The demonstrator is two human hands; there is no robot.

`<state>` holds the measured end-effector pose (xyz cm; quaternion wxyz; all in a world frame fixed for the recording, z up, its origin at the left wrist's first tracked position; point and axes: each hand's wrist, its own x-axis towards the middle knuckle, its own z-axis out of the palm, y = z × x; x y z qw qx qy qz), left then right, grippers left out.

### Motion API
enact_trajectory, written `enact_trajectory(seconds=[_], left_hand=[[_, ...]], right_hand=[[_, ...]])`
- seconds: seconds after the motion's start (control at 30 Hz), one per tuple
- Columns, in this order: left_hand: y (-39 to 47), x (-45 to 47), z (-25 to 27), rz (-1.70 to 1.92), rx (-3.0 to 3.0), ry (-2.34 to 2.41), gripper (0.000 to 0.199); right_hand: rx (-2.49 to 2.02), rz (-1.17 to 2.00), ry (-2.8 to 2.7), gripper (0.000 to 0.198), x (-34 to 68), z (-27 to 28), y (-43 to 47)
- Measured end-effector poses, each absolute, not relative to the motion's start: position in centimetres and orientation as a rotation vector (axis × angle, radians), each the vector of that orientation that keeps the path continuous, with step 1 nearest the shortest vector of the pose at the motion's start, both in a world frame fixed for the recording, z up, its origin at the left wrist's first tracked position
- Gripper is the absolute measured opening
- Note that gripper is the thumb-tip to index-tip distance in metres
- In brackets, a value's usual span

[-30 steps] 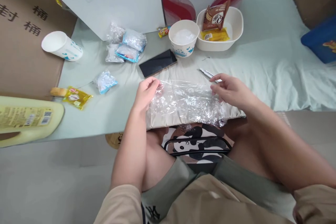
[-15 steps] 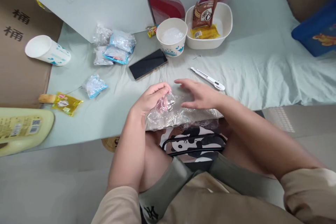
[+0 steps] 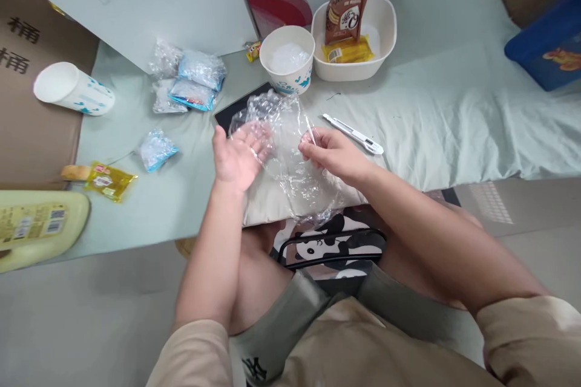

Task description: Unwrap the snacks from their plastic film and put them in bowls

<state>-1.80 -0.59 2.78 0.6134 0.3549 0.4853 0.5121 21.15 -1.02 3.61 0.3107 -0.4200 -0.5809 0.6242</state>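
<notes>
Between my hands hangs a crumpled sheet of clear plastic film (image 3: 290,157), spread loosely over the near edge of the cloth-covered surface. My right hand (image 3: 338,154) pinches its right side between thumb and fingers. My left hand (image 3: 240,157) is open, palm up with fingers stretched out, and its fingertips lie behind or inside the film; I cannot tell which. Beyond my left hand, a black phone (image 3: 226,113) lies partly covered by the film. A white utility knife (image 3: 354,134) rests just past my right hand.
A paper cup (image 3: 290,78) with clear plastic inside stands beside a white bowl (image 3: 385,42) of packaged snacks. Several wrapped packets (image 3: 200,69) lie left, near a tipped paper cup (image 3: 91,94), a yellow packet (image 3: 110,181) and a yellow jug (image 3: 45,224). Boxes (image 3: 190,0) stand behind.
My left hand has turned palm up and opened. My right hand has closed on the film, which is now lifted and spread further, reaching over the phone.
</notes>
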Motion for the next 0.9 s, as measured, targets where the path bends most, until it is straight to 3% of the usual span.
enact_trajectory(seconds=[0.07,0.3,0.53,0.77,0.9], left_hand=[[-1.0,-0.3,2.8,0.967,0.889,1.051,0.071],[-1.1,1.5,2.3,0.75,1.057,1.356,0.024],[-2.6,-0.4,3.7,0.819,1.132,1.264,0.035],[-3.2,-3.6,5.0,0.845,1.125,0.982,0.046],[-2.0,-3.0,4.1,0.828,1.141,1.116,0.072]], right_hand=[[-1.157,1.659,-1.392,0.03,20.8,3.2,-1.0],[-1.121,1.743,-1.377,0.024,22.2,2.3,-0.9],[-1.102,1.525,-1.49,0.031,22.1,2.6,-1.5],[-0.919,1.415,-1.495,0.02,23.1,3.2,-2.1],[-1.038,1.535,-1.322,0.016,23.3,2.4,-1.5]])
